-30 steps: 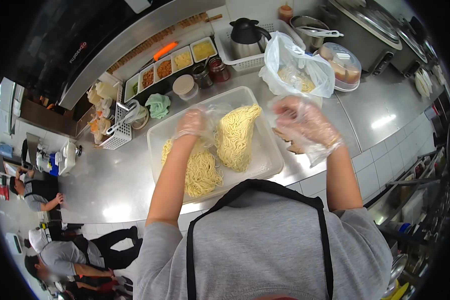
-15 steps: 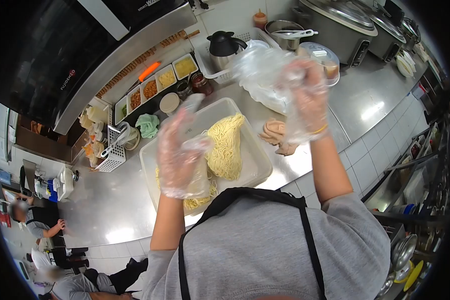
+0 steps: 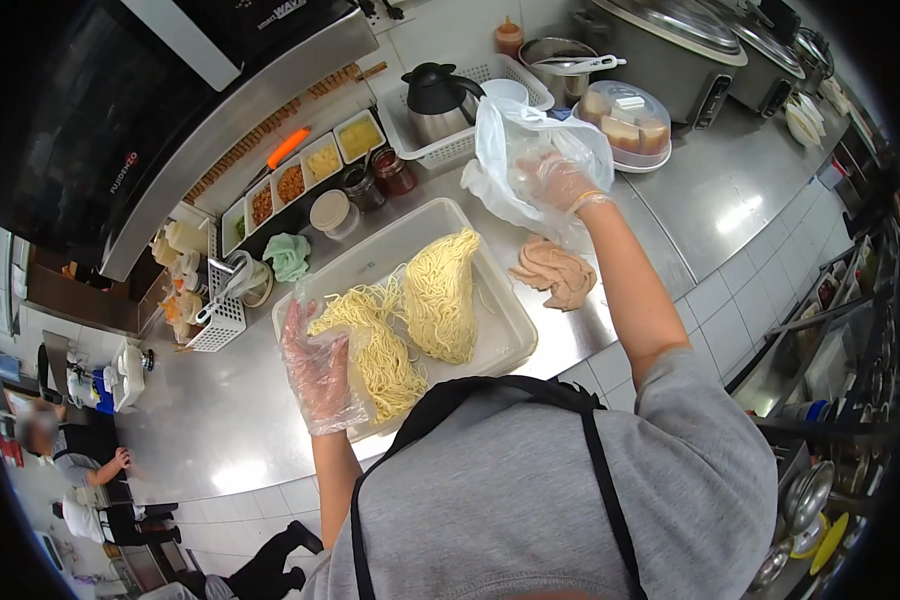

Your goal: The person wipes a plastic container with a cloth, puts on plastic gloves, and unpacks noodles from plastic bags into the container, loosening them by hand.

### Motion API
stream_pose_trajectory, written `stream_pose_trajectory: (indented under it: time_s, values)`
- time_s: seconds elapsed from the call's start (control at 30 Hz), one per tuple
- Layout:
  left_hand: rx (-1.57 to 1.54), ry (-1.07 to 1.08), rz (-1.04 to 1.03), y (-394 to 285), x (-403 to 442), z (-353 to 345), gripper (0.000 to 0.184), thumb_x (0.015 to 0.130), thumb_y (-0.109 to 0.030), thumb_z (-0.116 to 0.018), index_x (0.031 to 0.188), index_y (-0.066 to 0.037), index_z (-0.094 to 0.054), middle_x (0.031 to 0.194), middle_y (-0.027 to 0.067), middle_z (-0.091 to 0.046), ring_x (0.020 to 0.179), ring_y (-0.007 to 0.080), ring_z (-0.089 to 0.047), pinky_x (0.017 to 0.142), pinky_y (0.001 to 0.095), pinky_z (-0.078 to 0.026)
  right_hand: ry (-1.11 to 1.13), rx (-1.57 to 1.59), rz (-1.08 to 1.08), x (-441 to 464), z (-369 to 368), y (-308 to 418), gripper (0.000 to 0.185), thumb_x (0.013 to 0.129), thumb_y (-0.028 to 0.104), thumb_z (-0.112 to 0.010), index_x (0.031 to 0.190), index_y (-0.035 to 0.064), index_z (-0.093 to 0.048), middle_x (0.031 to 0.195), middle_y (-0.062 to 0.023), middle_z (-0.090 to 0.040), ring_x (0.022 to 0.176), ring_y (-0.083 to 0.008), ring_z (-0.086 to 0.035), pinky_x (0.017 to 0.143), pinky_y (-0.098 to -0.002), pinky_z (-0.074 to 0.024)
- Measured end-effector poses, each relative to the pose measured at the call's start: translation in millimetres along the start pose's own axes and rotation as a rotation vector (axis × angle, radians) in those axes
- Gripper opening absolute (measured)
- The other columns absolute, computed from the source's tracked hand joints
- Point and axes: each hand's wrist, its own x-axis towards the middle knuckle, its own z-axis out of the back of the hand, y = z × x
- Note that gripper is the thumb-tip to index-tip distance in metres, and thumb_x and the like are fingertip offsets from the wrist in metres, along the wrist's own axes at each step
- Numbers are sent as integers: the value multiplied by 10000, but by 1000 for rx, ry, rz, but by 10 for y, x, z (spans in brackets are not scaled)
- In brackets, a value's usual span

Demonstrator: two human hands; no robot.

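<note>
Two heaps of yellow noodles, a left one (image 3: 382, 362) and a right one (image 3: 441, 298), lie in a translucent plastic tray (image 3: 505, 345) on the steel counter. My left hand (image 3: 317, 362), in a clear plastic glove, is at the tray's left edge beside the left heap, its fingers apart and nothing held. My right hand (image 3: 560, 184), gloved too, reaches into the mouth of a white plastic bag (image 3: 500, 178); the bag and glove blur its fingertips, so a grip cannot be made out. A crumpled brown cloth (image 3: 555, 273) lies right of the tray.
Behind the tray stand small topping containers (image 3: 322, 161), dark jars (image 3: 394, 172), a lidded tub (image 3: 333, 214) and a green cloth (image 3: 287, 257). A basket with a black-topped jug (image 3: 440, 100), a domed cake box (image 3: 625, 125) and large cookers (image 3: 670, 55) are further back. Co-workers (image 3: 90, 460) stand at left.
My left hand has moved from over the noodles to the tray's left edge. My right hand, earlier beside and then above the white bag, is now inside its mouth. The brown cloth is more fully visible.
</note>
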Motion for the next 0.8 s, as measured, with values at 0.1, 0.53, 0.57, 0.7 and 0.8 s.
stream_pose_trajectory:
  time_s: [0.1,0.53,0.57,0.7,0.8]
  values:
    - [-10,-14,57,94,-52,29,640,771,36,-583,1332,-72,-295,1239,140,-410,1109,195,-427,853,289,-426,-67,117,-92,-83,478,86,275,737,148,-628,1000,75,-593,907,-123,-578,797,-254,-565,779,-321,-462]
    - [86,13,64,303,-109,-82,579,765,21,-600,1287,-41,-357,1213,120,-420,1088,196,-453,882,295,-413,385,1000,-850,-1080,574,704,215,748,227,-620,873,53,-623,902,-112,-606,893,-188,-568,830,-280,-437]
    - [85,12,60,270,-105,-83,579,765,21,-600,1287,-41,-357,1213,120,-420,1088,196,-453,882,295,-413,518,741,-489,-1164,455,478,191,751,207,-617,865,54,-619,910,-107,-610,888,-193,-574,823,-288,-442]
    - [62,11,96,281,-117,-9,543,771,12,-597,1267,-34,-381,1228,113,-412,1102,196,-441,906,297,-394,367,451,-573,-1177,818,-167,101,793,109,-559,857,53,-615,870,-57,-630,772,-178,-583,731,-316,-476]
    - [54,-7,149,384,-170,61,542,776,12,-592,1269,-25,-371,1244,118,-415,1085,185,-452,887,286,-402,159,795,-900,-1153,603,-1042,184,752,95,-583,932,88,-621,911,-79,-632,817,-206,-594,740,-325,-478]
